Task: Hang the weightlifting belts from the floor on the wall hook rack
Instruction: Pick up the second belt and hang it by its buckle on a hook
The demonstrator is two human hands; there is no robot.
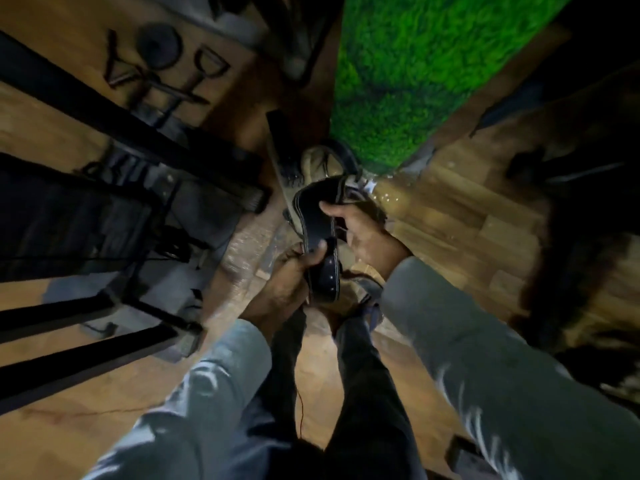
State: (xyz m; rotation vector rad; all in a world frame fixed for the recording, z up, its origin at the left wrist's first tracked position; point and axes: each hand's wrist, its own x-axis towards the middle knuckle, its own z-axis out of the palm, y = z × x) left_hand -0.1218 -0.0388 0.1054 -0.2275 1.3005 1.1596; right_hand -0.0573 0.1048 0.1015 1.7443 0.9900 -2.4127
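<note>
I hold a black weightlifting belt (317, 221) with pale stitched edges and metal studs, above the floor in the centre of the view. My left hand (294, 275) grips its lower, studded end. My right hand (360, 230) holds the belt's upper part from the right. Beyond it, a tan and dark belt (323, 162) lies curled on the wooden floor at the foot of the wall. The hook rack is not clearly visible; the picture is blurred.
A green artificial-grass wall panel (415, 71) rises ahead on the right. A black metal gym frame (114, 133) with cables fills the left. Handles and a weight plate (159, 46) lie at the upper left. My legs (346, 393) stand on wooden floor.
</note>
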